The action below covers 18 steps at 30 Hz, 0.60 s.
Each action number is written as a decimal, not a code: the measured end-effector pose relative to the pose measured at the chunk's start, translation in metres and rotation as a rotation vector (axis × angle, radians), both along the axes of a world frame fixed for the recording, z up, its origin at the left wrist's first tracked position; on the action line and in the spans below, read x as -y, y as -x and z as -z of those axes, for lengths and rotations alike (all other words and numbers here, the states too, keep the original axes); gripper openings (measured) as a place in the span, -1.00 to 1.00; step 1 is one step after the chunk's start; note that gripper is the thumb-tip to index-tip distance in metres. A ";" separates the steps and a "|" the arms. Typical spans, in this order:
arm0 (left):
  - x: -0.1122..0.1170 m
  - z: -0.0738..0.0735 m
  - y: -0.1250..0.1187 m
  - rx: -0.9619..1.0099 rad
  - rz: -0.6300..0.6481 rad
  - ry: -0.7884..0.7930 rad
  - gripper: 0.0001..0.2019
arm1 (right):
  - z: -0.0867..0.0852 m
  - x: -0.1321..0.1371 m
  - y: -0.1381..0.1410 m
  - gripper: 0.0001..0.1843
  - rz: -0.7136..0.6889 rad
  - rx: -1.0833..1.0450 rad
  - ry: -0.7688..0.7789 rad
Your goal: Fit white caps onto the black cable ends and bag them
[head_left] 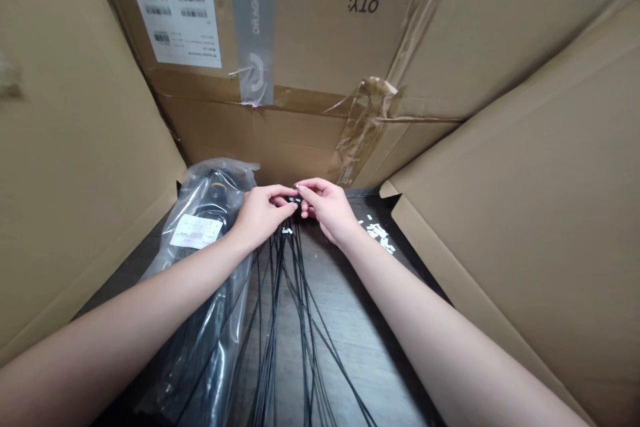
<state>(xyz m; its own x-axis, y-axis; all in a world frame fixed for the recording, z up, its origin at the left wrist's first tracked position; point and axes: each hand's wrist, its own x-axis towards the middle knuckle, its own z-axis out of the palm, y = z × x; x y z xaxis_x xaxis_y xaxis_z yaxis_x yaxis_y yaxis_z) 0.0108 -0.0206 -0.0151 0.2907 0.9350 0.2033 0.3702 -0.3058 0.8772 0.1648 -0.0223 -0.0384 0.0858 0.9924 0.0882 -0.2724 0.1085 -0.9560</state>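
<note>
Head view: fingertip work on small black part (293, 200), too small to identify exactly, held at the ends of the cables. L hand (263, 215) closed in a pinch on it from the left; R hand (326, 209) closed in a pinch from the right, fingertips almost meeting. Thin black cables (280, 287) fanning down from part toward camera, over dark wood-grain table (350, 347). Tiny white tag (287, 231) just below part. Left of part: clear plastic bag (210, 180) w/ black contents, white label (196, 231). Right of part: small white bits (380, 237). Beyond part: cardboard box wall (300, 147), torn tape. Step in hand, seemingly: two-hand work on cable ends. Calls for steady pinch, no tug on strands.
</note>
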 end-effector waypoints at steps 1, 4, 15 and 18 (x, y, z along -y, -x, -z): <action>0.000 0.000 0.000 -0.007 -0.007 -0.003 -0.66 | -0.001 0.001 0.001 -0.60 0.006 0.016 0.003; 0.001 -0.001 0.000 -0.038 -0.026 -0.023 -0.71 | -0.004 0.005 0.003 -0.62 0.005 0.061 0.009; 0.000 0.001 -0.002 0.008 -0.024 0.026 -0.71 | -0.003 0.002 -0.001 -0.56 -0.008 -0.068 0.034; 0.000 0.001 -0.002 0.032 -0.042 0.038 -0.74 | -0.004 0.003 -0.002 -0.58 -0.025 -0.083 0.046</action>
<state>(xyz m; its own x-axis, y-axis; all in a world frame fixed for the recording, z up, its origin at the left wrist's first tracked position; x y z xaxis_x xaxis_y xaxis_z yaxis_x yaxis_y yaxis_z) 0.0126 -0.0203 -0.0164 0.2452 0.9533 0.1765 0.3531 -0.2574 0.8995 0.1666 -0.0255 -0.0344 0.0660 0.9972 0.0358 -0.3526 0.0568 -0.9341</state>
